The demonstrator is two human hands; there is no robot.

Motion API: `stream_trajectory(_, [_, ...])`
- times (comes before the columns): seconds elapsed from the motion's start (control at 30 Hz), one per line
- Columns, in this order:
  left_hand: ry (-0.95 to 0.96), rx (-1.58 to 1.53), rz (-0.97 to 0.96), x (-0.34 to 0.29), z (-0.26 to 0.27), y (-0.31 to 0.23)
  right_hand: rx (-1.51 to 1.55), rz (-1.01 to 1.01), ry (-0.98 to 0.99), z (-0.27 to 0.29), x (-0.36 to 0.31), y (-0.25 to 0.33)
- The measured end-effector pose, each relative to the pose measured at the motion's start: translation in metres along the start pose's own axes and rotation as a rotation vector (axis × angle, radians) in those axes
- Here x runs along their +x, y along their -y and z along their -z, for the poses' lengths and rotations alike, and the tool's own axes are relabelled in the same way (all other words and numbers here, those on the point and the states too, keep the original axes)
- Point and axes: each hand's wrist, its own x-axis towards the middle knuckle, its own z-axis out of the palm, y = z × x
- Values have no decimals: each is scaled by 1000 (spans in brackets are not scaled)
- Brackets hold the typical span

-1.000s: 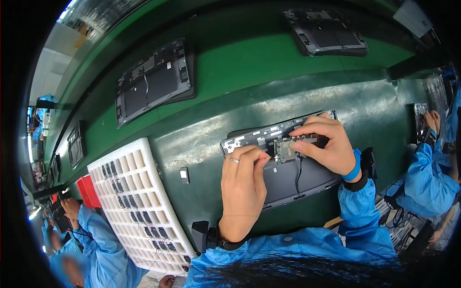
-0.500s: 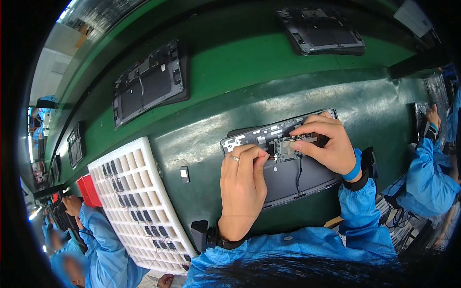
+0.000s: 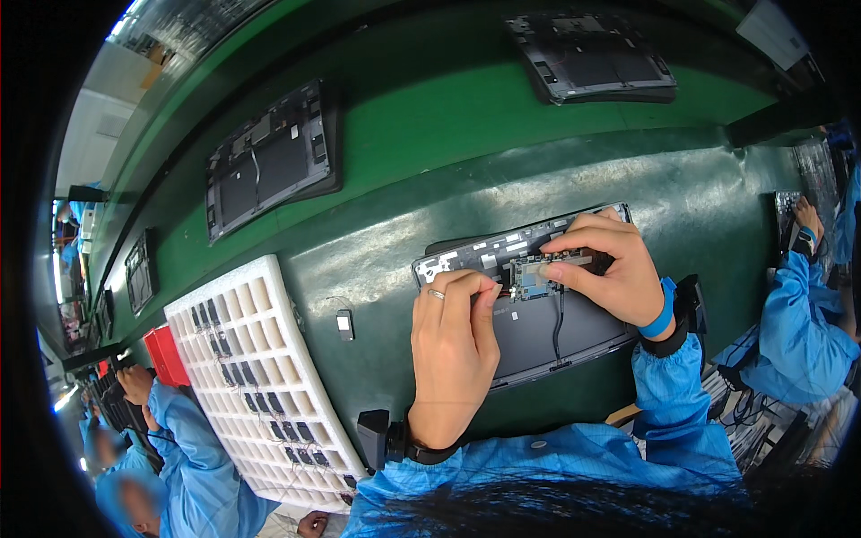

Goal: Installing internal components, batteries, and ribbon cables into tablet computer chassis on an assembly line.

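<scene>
An open dark grey laptop casing lies in front of me on the green bench. Over its upper half, my right hand grips a small circuit board between thumb and fingers. My left hand is at the board's left edge, thumb and forefinger pinched together beside what look like thin reddish wires. What sits between those fingertips is too small to make out. A black cable runs from the board down to the casing's near edge.
Left of me stands a white foam tray holding several small black wired parts. A small black part lies beside it. Beyond, a green conveyor carries casings. Co-workers' arms in blue sleeves show at both sides.
The casings on the conveyor have shifted slightly to the left. My two hands have hardly moved, and the board is tilted a little differently. The co-worker's hand at right has moved slightly.
</scene>
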Motion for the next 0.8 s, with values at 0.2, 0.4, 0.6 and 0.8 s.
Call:
stream_trajectory(0.2, [-7, 1, 1, 0, -6, -4, 14, -9, -12, 4, -2, -3])
stream_trajectory(0.4, [-2, 4, 8, 1, -12, -7, 14, 12, -25, 8, -3, -8])
stream_trajectory(0.6, [78, -87, 60, 8, -10, -15, 17, 57, -41, 14, -6, -14])
stream_trajectory(0.8, [226, -71, 76, 18, -1, -17, 52, 93, -67, 19, -8, -19])
